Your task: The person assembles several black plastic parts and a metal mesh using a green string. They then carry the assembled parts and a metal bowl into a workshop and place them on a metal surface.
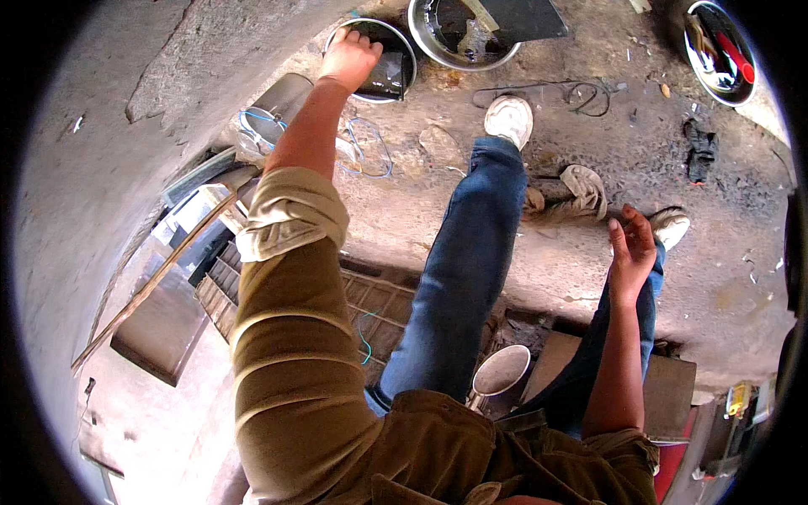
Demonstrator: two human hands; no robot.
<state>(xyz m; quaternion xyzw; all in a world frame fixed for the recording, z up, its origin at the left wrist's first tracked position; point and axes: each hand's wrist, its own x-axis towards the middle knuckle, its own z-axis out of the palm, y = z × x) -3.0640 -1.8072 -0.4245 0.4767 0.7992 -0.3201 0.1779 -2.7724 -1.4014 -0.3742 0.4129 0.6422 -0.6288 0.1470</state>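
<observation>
While left hand [349, 57] grips steel bowl [380, 59], blue wire [358, 150] lies near

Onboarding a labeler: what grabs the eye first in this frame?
The left hand, arm stretched far forward, grips the rim of a round metal basin holding dark liquid at top centre. A larger steel bowl sits right beside it, and another bowl with a red tool lies at top right. The right hand hovers open above the right knee, near a white shoe on the dusty concrete floor.
</observation>
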